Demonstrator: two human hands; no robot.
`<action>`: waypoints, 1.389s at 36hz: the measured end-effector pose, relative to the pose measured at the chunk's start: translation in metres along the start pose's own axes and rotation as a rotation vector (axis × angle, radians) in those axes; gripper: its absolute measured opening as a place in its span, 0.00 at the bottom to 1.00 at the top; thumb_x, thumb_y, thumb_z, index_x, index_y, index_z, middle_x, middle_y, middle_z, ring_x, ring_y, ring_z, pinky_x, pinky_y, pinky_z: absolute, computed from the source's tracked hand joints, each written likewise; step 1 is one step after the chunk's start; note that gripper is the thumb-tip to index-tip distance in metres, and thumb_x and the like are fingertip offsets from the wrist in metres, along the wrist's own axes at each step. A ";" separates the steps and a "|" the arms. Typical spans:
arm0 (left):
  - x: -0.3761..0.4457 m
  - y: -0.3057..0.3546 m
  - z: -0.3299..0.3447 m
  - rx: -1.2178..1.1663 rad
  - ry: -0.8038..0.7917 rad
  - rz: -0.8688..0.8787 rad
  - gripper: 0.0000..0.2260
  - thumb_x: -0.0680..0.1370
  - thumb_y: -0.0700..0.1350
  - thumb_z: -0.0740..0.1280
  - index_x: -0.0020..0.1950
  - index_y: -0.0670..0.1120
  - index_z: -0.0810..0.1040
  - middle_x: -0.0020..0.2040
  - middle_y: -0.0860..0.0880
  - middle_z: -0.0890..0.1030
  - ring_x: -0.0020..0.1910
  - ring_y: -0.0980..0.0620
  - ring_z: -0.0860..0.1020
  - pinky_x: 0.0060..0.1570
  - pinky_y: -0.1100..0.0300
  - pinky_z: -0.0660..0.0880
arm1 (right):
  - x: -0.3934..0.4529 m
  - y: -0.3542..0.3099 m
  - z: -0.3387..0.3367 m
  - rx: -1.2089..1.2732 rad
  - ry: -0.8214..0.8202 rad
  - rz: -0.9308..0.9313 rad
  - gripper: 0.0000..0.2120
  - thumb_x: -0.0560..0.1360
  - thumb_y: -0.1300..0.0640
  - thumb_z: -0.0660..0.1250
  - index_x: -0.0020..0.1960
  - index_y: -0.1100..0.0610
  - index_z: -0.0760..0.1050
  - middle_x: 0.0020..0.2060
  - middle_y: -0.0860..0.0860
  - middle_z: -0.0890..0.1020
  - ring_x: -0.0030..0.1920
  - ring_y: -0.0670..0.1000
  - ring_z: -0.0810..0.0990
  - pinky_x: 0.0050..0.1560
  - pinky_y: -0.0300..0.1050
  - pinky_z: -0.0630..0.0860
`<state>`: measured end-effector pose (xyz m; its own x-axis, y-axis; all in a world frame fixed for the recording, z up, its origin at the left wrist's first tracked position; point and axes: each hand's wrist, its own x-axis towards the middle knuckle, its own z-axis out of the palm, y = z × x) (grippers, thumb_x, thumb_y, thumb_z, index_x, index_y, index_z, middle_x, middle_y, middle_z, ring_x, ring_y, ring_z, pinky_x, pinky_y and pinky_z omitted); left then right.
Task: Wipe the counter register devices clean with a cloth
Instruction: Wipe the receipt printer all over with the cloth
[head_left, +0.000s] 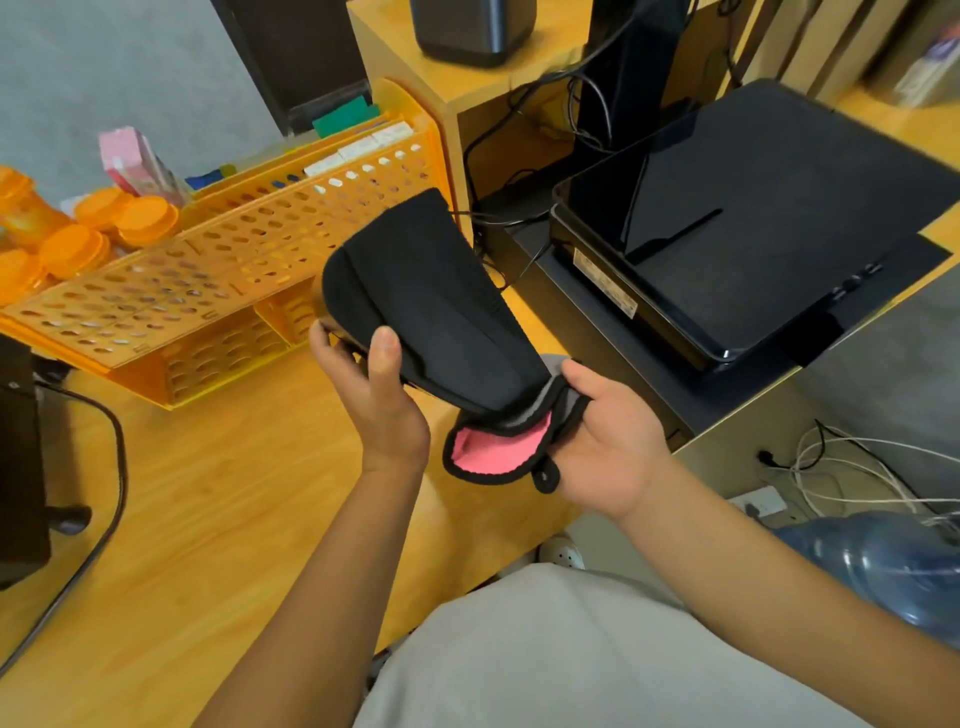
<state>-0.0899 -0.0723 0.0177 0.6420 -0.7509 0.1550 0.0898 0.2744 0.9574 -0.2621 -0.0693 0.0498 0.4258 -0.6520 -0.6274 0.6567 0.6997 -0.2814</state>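
Observation:
A black cloth (421, 291) with a pink underside is stretched between both hands above the wooden counter (208, 519). My left hand (379, 395) pinches its near left edge with the thumb on top. My right hand (608, 441) grips the folded lower corner, where the pink side and a small loop show. To the right lies the black register screen (753, 223), tilted flat on its dark base. A dark boxy device (472, 28) stands on the raised shelf behind.
An orange perforated basket (218, 270) with boxes sits left of the cloth. Orange lidded jars (78, 234) crowd the far left. Cables (519, 156) run behind the screen. A black device with a cord (21, 467) is at the left edge. A water jug (883, 566) is low right.

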 end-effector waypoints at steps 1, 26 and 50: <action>-0.003 0.001 0.000 0.005 -0.012 0.009 0.25 0.72 0.59 0.68 0.66 0.56 0.67 0.57 0.57 0.74 0.56 0.59 0.74 0.61 0.50 0.72 | 0.003 0.000 0.000 -0.003 0.025 0.017 0.21 0.86 0.51 0.55 0.57 0.62 0.83 0.54 0.60 0.86 0.49 0.60 0.87 0.49 0.56 0.78; -0.007 0.009 -0.032 0.552 -0.212 0.177 0.51 0.64 0.59 0.82 0.79 0.50 0.58 0.73 0.47 0.68 0.73 0.47 0.70 0.70 0.43 0.72 | -0.007 -0.008 0.005 -0.208 -0.196 -0.167 0.16 0.82 0.52 0.61 0.58 0.56 0.86 0.58 0.57 0.86 0.57 0.57 0.86 0.48 0.50 0.84; -0.037 0.033 -0.011 0.784 -0.653 0.345 0.49 0.61 0.62 0.77 0.77 0.46 0.63 0.70 0.55 0.67 0.69 0.51 0.67 0.66 0.41 0.68 | 0.015 -0.059 0.052 -1.265 -0.341 -0.276 0.18 0.86 0.48 0.56 0.73 0.34 0.69 0.68 0.45 0.77 0.64 0.48 0.80 0.64 0.49 0.77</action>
<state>-0.1020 -0.0291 0.0407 -0.0124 -0.9458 0.3245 -0.6802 0.2458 0.6906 -0.2622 -0.1354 0.0951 0.6283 -0.7250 -0.2822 -0.1989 0.2010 -0.9592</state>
